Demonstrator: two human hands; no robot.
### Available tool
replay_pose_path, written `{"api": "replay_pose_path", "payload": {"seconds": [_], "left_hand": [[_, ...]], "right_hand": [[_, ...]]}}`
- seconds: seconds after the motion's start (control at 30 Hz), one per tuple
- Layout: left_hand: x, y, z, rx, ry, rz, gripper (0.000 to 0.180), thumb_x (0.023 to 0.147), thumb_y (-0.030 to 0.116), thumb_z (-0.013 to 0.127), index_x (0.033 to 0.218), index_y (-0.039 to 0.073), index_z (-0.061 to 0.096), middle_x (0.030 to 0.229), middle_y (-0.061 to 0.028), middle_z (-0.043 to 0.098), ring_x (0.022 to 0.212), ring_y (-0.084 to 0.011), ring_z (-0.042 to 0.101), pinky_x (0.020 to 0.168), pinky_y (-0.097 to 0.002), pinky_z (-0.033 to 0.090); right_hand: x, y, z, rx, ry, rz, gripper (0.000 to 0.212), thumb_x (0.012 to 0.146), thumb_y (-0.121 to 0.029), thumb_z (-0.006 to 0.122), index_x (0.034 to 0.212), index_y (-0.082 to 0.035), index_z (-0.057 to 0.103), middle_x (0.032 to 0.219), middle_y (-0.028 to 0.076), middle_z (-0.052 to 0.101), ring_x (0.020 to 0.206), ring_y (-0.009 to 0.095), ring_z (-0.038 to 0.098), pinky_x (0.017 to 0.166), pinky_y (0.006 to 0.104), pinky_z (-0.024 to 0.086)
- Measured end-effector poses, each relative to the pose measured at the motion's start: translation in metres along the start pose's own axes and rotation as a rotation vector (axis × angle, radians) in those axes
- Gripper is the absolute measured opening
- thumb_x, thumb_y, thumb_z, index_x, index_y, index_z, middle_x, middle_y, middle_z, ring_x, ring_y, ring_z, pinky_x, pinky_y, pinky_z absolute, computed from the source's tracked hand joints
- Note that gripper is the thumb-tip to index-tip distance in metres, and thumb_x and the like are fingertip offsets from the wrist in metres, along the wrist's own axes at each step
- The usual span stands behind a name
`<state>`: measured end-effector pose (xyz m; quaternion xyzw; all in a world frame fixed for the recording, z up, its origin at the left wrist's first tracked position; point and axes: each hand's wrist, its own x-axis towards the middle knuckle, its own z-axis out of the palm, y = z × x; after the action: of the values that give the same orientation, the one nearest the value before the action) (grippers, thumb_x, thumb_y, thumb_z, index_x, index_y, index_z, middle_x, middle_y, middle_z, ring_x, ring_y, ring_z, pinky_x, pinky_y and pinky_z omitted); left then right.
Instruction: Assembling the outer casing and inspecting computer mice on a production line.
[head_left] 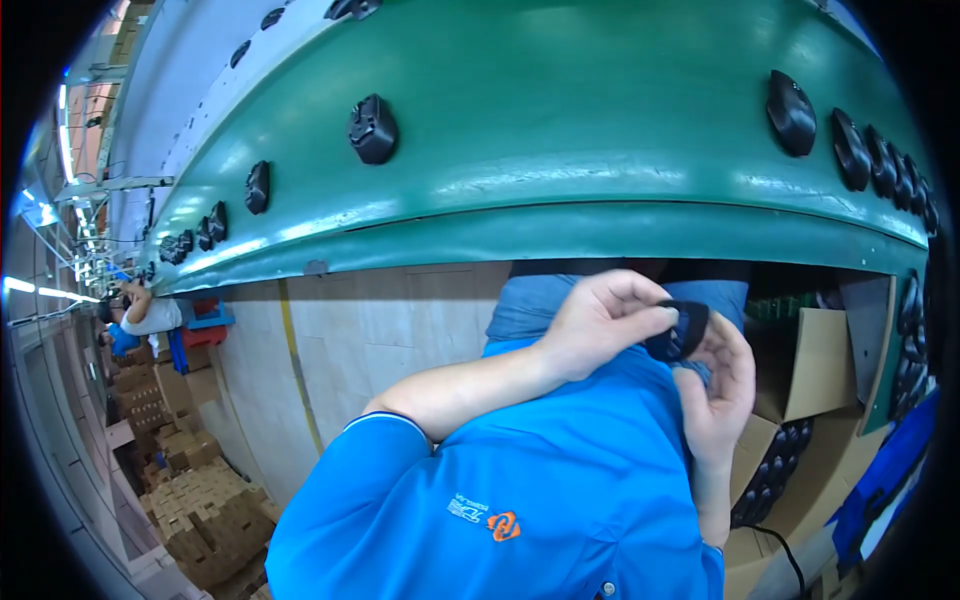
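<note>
A black computer mouse (pixel 685 332) is held in front of my lap, just below the edge of the green work surface. My left hand (pixel 605 325) grips its left side in a pinch of thumb and fingers. On the other side, the curled fingers of my right hand (pixel 722 380) touch the mouse, while the thumb stands off lower down. My fingers cover parts of the mouse, and its small details are too blurred to tell.
The green surface (pixel 560 110) carries a mouse part (pixel 373 130), a mouse (pixel 791 113), and several more toward both ends. At lower right stands an open cardboard box (pixel 825 365); another carton holds black mice (pixel 780 465). Another person (pixel 150 312) sits at far left, near stacked cartons (pixel 205 520).
</note>
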<state>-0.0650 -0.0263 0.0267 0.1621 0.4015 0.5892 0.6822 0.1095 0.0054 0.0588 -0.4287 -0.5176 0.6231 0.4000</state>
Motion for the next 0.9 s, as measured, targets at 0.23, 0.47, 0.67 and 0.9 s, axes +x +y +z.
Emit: {"api": "replay_pose_path", "payload": {"seconds": [0.23, 0.47, 0.67, 0.9], "left_hand": [[-0.017, 0.029, -0.004, -0.107, -0.061, 0.203, 0.027, 0.090, -0.002, 0.063, 0.116, -0.003, 0.058, 0.108, -0.0121, 0.065, 0.096, -0.0146, 0.065, 0.082, -0.0276, 0.055], [-0.023, 0.036, -0.017, -0.104, -0.078, 0.234, 0.027, 0.090, -0.003, 0.063, 0.116, -0.004, 0.058, 0.111, -0.0141, 0.064, 0.098, -0.0170, 0.065, 0.085, -0.0303, 0.056], [-0.025, 0.037, -0.020, -0.117, -0.060, 0.254, 0.020, 0.087, -0.006, 0.064, 0.106, -0.003, 0.059, 0.108, -0.0141, 0.065, 0.097, -0.0167, 0.065, 0.085, -0.0316, 0.056], [-0.030, 0.073, -0.038, 0.007, -0.020, 0.341, 0.017, 0.085, -0.007, 0.066, 0.099, -0.002, 0.058, 0.105, -0.0121, 0.064, 0.096, -0.0170, 0.064, 0.084, -0.0318, 0.056]], "right_hand": [[0.029, -0.012, 0.022, -0.406, -0.244, -0.285, 0.065, 0.071, -0.004, 0.081, 0.129, 0.000, 0.053, 0.109, 0.012, 0.060, 0.094, 0.021, 0.063, 0.078, 0.0287, 0.052], [0.032, -0.018, 0.034, -0.467, -0.304, -0.331, 0.065, 0.070, -0.006, 0.082, 0.129, -0.001, 0.054, 0.109, 0.013, 0.060, 0.093, 0.025, 0.064, 0.076, 0.0304, 0.052], [0.034, -0.030, 0.048, -0.714, -0.330, -0.530, 0.071, 0.069, -0.006, 0.082, 0.132, 0.002, 0.051, 0.108, 0.016, 0.060, 0.092, 0.031, 0.063, 0.077, 0.0338, 0.053], [0.042, -0.031, 0.071, -0.730, -0.347, -0.513, 0.074, 0.069, -0.001, 0.079, 0.135, 0.005, 0.047, 0.108, 0.016, 0.061, 0.091, 0.026, 0.064, 0.076, 0.0308, 0.053]]}}
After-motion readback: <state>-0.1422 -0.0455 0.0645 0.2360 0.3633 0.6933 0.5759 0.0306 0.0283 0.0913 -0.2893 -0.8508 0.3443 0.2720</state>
